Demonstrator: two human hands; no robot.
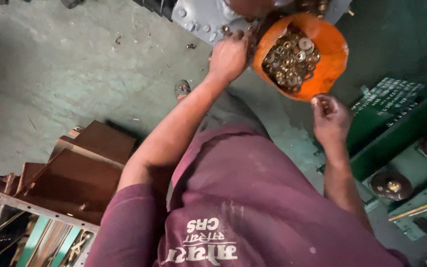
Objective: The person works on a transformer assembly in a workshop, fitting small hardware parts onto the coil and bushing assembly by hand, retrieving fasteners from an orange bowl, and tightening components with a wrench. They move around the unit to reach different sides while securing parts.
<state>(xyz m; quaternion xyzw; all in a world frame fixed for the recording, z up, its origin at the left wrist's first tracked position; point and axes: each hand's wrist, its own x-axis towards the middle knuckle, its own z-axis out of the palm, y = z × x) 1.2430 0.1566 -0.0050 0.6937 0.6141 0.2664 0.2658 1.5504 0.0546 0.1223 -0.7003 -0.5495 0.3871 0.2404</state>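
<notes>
My left hand (pixel 229 55) sits in the upper middle of the frame, fingers curled tight over the left rim of an orange bowl (pixel 333 45), gripping it at the edge. The bowl fills the upper right of centre and tilts toward me, heaped with brass-coloured washers and nuts (pixel 289 58). Just behind my knuckles, at the top edge, lies a grey metal flange (pixel 199 19) studded with bolt heads.

My right hand (pixel 329 117) hangs just below the bowl's lower rim, right of centre, fingertips drawn together and pinching a small washer (pixel 315 101) taken up between thumb and forefinger; a few more pieces seem cupped in the palm, though I cannot tell how many.

My maroon shirt (pixel 253 198) takes up the lower middle. At the right edge stands green-painted equipment (pixel 396 143) carrying dark brown ribbed insulators (pixel 391 185). In the lower left are brown slanted metal plates (pixel 90 168) above a grey bolted frame (pixel 40 211). The green concrete floor (pixel 65 69) spreads across the upper left.
</notes>
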